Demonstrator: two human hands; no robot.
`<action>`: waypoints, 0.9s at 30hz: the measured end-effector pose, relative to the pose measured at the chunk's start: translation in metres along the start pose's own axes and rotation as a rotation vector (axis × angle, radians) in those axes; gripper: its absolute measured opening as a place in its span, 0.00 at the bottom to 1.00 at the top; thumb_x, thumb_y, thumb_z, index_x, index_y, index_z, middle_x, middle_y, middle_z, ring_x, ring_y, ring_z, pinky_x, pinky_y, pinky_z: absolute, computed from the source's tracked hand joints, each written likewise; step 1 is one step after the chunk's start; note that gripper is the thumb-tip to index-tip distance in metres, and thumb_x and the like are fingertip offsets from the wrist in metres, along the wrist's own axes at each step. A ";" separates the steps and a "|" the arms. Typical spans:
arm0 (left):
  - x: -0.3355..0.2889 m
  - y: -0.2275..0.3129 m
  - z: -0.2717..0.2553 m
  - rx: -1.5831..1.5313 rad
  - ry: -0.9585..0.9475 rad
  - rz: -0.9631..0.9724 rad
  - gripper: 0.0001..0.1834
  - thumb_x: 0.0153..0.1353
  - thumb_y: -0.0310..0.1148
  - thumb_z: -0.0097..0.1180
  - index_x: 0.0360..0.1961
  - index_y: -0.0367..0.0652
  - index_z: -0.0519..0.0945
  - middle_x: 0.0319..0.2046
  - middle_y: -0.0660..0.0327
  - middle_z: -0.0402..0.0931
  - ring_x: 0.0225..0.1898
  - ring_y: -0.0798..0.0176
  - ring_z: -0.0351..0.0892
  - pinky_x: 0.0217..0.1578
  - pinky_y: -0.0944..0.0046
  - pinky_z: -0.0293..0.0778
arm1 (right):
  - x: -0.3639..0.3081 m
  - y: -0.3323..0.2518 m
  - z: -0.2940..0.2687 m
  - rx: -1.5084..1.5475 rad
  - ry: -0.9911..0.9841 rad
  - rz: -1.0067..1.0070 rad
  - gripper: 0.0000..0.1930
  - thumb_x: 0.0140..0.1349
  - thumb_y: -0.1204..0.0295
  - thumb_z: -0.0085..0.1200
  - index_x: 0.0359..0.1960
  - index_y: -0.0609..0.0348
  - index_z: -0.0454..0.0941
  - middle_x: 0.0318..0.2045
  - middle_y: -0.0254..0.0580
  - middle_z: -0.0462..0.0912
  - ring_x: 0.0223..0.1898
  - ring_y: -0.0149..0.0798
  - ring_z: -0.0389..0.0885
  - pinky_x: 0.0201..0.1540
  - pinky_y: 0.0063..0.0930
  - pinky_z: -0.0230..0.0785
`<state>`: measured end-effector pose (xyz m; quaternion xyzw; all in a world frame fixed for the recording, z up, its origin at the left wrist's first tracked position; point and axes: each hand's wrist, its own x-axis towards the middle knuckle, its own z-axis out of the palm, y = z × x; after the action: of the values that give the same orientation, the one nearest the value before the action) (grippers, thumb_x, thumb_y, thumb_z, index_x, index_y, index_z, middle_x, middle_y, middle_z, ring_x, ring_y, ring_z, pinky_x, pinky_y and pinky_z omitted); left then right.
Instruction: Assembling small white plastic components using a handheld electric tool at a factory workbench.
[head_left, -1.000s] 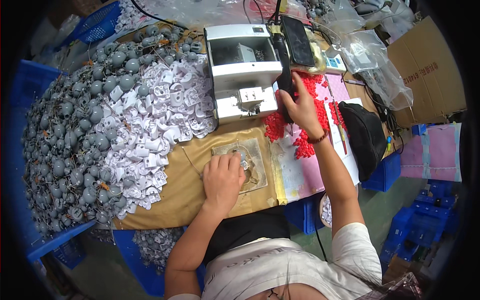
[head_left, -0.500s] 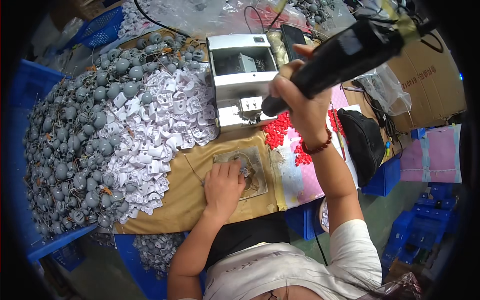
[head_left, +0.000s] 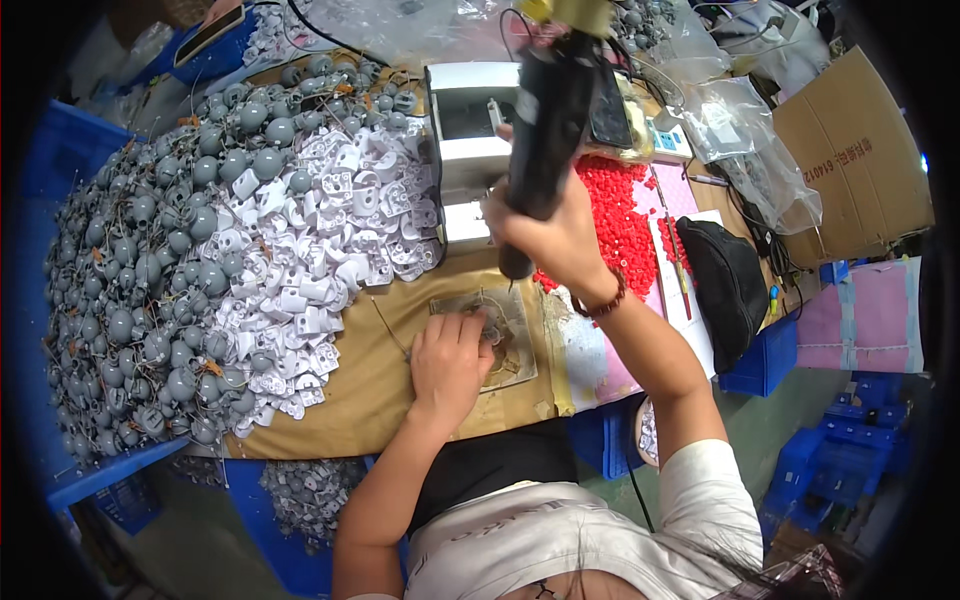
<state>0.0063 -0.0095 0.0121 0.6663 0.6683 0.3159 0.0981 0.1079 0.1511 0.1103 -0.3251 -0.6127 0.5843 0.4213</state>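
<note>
My right hand (head_left: 560,235) is wrapped round a black electric screwdriver (head_left: 550,130), held nearly upright with its tip downward. Its thin bit points at the far edge of a flat square work fixture (head_left: 520,372), a little above it. On that fixture rests my left hand (head_left: 450,360), its fingers together and pressing on a small grey part (head_left: 491,320). The fingers hide much of this part. A thin wire (head_left: 386,322) runs out to the left of the hand. Behind stands a white screw feeder (head_left: 470,150), partly covered by the screwdriver and right hand.
Grey ball-shaped pieces with wires (head_left: 150,290) and white plastic parts (head_left: 320,250) are heaped at left. Small red pieces (head_left: 625,215) lie to the right, near a black pouch (head_left: 715,290) and a cardboard box (head_left: 835,130). Another person's hand (head_left: 219,9) is near a phone (head_left: 208,37).
The screwdriver has swung left and turned from slanted to nearly upright, its tip now nearer the fixture. My left hand stays put. A phone by another person's hand has appeared at the far left.
</note>
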 end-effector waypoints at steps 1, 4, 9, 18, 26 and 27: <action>0.000 0.001 0.002 0.000 0.004 0.008 0.19 0.49 0.29 0.64 0.45 0.43 0.79 0.36 0.58 0.77 0.42 0.50 0.75 0.41 0.52 0.71 | -0.013 -0.001 -0.001 -0.006 -0.010 -0.019 0.15 0.51 0.78 0.66 0.38 0.62 0.74 0.27 0.30 0.78 0.27 0.25 0.75 0.31 0.23 0.70; 0.001 0.000 0.001 0.029 0.020 0.027 0.19 0.48 0.29 0.62 0.45 0.46 0.79 0.37 0.62 0.77 0.41 0.55 0.75 0.38 0.54 0.71 | -0.045 -0.001 0.003 0.009 -0.044 -0.014 0.12 0.51 0.80 0.66 0.35 0.61 0.75 0.25 0.31 0.78 0.26 0.25 0.76 0.30 0.24 0.69; 0.000 -0.001 0.003 0.046 0.020 0.016 0.20 0.48 0.28 0.62 0.45 0.47 0.78 0.36 0.64 0.76 0.41 0.56 0.75 0.38 0.54 0.71 | -0.069 0.013 0.008 0.039 -0.082 -0.085 0.09 0.52 0.81 0.65 0.33 0.61 0.77 0.25 0.33 0.79 0.27 0.27 0.77 0.31 0.25 0.70; -0.002 -0.003 0.005 0.017 0.038 0.013 0.20 0.48 0.29 0.62 0.45 0.47 0.78 0.37 0.65 0.75 0.41 0.57 0.75 0.38 0.55 0.70 | -0.072 0.025 0.004 -0.185 -0.216 -0.331 0.44 0.55 0.84 0.61 0.71 0.64 0.48 0.29 0.38 0.78 0.28 0.27 0.75 0.34 0.21 0.66; 0.000 -0.001 -0.004 -0.042 0.047 -0.028 0.20 0.48 0.29 0.62 0.46 0.47 0.78 0.37 0.64 0.74 0.42 0.56 0.74 0.38 0.54 0.70 | -0.073 0.026 0.001 -0.279 -0.370 -0.448 0.41 0.57 0.82 0.60 0.70 0.54 0.51 0.29 0.37 0.79 0.29 0.29 0.77 0.36 0.25 0.68; 0.000 0.000 -0.005 -0.052 0.046 -0.040 0.21 0.48 0.30 0.62 0.47 0.47 0.78 0.37 0.64 0.74 0.42 0.56 0.74 0.39 0.54 0.70 | -0.077 0.029 -0.001 -0.286 -0.373 -0.439 0.40 0.57 0.82 0.60 0.70 0.52 0.52 0.29 0.37 0.79 0.29 0.29 0.78 0.36 0.25 0.69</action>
<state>0.0035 -0.0114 0.0161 0.6427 0.6752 0.3461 0.1063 0.1390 0.0860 0.0716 -0.1286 -0.8108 0.4368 0.3676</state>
